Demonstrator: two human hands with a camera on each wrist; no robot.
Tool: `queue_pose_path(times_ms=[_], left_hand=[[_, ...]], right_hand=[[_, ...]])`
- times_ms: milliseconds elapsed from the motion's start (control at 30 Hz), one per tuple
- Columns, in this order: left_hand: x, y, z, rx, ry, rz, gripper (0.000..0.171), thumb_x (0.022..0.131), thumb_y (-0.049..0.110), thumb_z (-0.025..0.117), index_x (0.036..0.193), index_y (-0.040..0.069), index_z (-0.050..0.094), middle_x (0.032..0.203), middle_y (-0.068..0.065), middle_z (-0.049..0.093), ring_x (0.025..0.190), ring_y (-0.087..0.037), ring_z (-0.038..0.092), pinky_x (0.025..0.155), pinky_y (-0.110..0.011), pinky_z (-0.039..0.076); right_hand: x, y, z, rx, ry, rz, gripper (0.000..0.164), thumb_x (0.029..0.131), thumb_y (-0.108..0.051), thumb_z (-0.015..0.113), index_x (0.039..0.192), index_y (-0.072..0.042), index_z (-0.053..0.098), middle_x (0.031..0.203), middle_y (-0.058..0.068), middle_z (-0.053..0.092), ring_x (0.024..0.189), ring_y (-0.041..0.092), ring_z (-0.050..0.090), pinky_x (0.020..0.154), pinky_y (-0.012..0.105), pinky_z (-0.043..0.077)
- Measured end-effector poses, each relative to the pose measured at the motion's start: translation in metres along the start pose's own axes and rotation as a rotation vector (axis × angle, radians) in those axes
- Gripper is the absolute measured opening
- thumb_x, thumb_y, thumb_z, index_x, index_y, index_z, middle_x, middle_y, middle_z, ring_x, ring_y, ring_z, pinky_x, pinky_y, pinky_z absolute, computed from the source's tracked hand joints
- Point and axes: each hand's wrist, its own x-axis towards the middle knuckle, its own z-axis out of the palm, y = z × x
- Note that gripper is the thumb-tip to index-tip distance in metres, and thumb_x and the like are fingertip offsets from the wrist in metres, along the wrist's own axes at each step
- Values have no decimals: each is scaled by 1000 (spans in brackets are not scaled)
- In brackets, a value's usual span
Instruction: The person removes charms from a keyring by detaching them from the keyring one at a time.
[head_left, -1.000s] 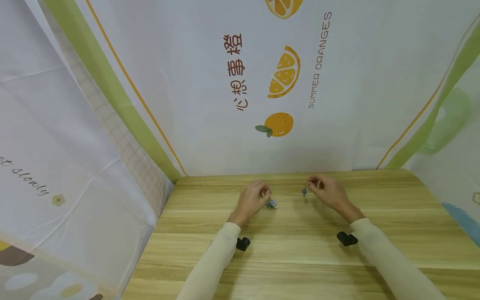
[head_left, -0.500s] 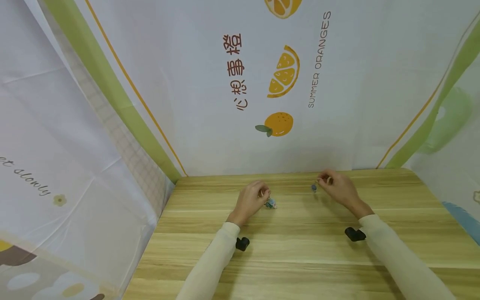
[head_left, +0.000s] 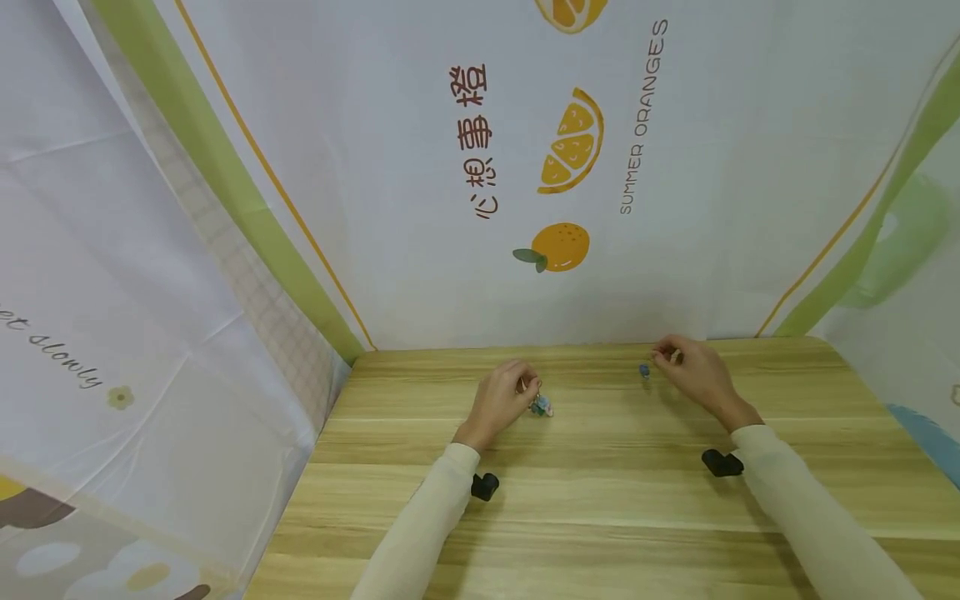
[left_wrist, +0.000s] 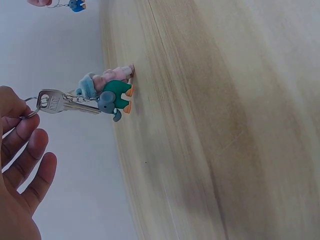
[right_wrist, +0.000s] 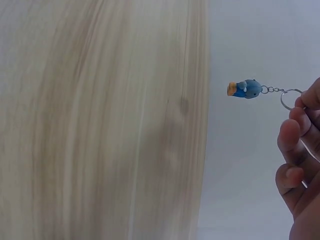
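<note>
My left hand [head_left: 497, 402] pinches a metal key ring [left_wrist: 30, 116] between thumb and forefinger. From it hang several silver keys [left_wrist: 52, 101] and two small figurines: a grey elephant in green [left_wrist: 118, 96] and a pink one with a pale blue-green head [left_wrist: 106, 78]. Their feet come right down to the tabletop in the left wrist view. Farther right, my right hand [head_left: 697, 373] pinches the split ring of a keychain, its other fingers loosely bent. A blue figurine with orange feet [right_wrist: 245, 89] dangles on that keychain's short chain, above the table.
The wood-grain table [head_left: 600, 500] ends at a back edge close beyond both hands. A white cloth printed with oranges [head_left: 420, 283] rises behind it, and more printed cloth [head_left: 187, 417] hangs at the left. Each wrist carries a black camera mount [head_left: 722, 463].
My right hand has moved right and slightly farther back, carrying the blue figurine keychain away from the left hand. The left hand stays nearly in place with its keys.
</note>
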Motion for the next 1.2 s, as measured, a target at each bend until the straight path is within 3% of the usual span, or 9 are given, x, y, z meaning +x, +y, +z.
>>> queue_pose_path(times_ms=[700,1200], left_hand=[[1,2,-3,-1,17,11,10,105,16,68,103,13,77,94,1,74,78,-11,66,67,-19,53],[0,4,-4,0,18,13,9,105,15,68,103,12,76,94,0,74,78,-11,66,66,-19,52]], right_hand=[[-4,28,-14,-36,-93,120,26,108,-22,62,116,-1,73,104,18,76,82,29,70,60,32,48],[-13,45,-18,-21,-149,174,28,110,-24,60,119,1,70,109,22,74,63,11,63,50,32,46]])
